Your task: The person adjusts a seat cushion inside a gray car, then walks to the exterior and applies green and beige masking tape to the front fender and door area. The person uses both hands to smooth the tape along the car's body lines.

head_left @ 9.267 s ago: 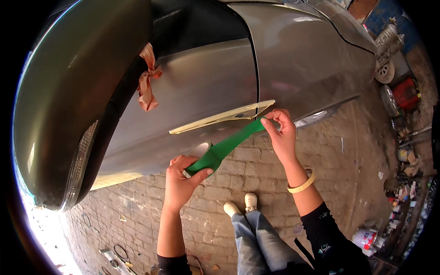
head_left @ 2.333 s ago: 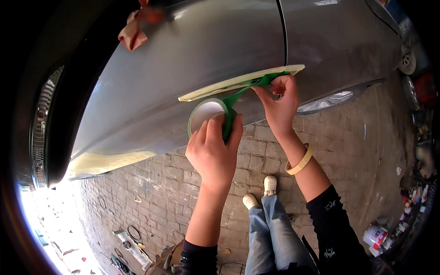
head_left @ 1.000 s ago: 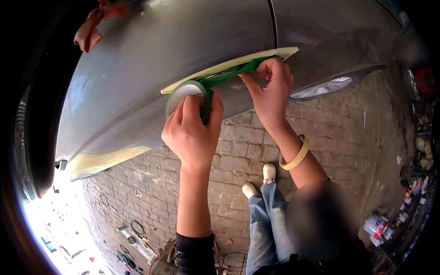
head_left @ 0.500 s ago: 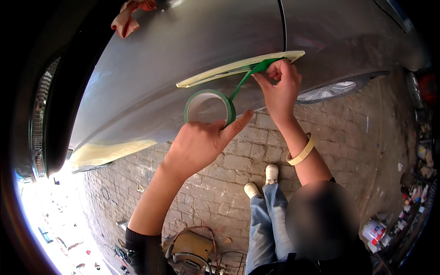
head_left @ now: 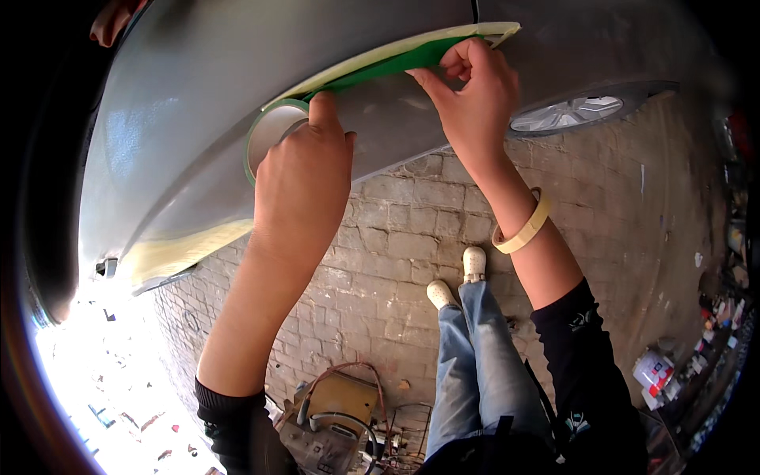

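My left hand (head_left: 305, 170) grips a roll of green masking tape (head_left: 273, 131) against the side of a grey car body (head_left: 198, 87). Its index finger presses near where the strip leaves the roll. From there a wide green tape strip (head_left: 396, 63) runs taut along a long narrow area edged with cream masking tape (head_left: 348, 67). At the strip's right part, my right hand (head_left: 479, 99) pinches or presses it between thumb and curled fingers. Around my right forearm sits a roll of cream masking tape (head_left: 526, 226).
A car wheel (head_left: 566, 113) is right of my right hand. Cream covering (head_left: 186, 252) lies along the lower bodywork at left. On the brick floor (head_left: 388, 269) stand a boxy machine with hoses (head_left: 348, 404) and, at right, a white-and-red bucket (head_left: 654, 372) beside clutter. A reddish cloth (head_left: 112, 20) hangs at upper left.
My left hand has brought the roll left and up to the car, pulling out more green tape. The strip now lies along the cream-edged area instead of slanting down. The view has shifted.
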The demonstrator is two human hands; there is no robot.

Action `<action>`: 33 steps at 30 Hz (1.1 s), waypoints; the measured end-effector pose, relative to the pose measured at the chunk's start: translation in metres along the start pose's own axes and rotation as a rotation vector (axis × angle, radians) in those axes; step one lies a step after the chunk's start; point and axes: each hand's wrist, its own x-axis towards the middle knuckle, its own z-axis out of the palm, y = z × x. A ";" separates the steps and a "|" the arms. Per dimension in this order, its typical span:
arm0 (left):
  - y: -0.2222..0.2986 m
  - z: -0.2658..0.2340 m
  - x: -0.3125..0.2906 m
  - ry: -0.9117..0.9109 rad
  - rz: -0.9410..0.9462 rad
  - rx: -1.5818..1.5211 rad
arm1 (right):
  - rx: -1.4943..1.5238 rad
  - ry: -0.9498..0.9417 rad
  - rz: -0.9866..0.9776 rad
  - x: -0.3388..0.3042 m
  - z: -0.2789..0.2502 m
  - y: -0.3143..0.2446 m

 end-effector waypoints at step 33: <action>0.004 -0.003 0.006 0.022 0.033 -0.016 | -0.126 0.221 -0.079 -0.010 0.021 -0.019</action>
